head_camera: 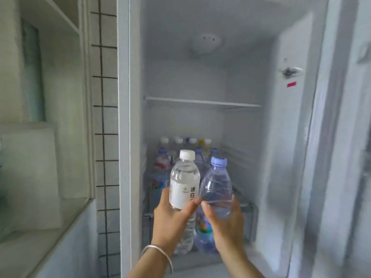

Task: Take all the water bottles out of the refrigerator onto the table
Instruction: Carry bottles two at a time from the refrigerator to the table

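Left hand (172,215) grips the white-capped bottle (184,181), right hand (224,219) the blue-capped bottle (217,189), low centre before the refrigerator (124,117) — seemingly full, heavyish, thin-walled; hold mid-body.

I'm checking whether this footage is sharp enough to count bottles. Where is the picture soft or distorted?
Head view: the two held bottles, white-capped in the left hand and blue-capped in the right hand, are fairly sharp; the bottles behind them in the refrigerator blur together; the door side on the right is smeared; wide-angle bending tilts the tiled wall; lighting is flat, no hard glare.
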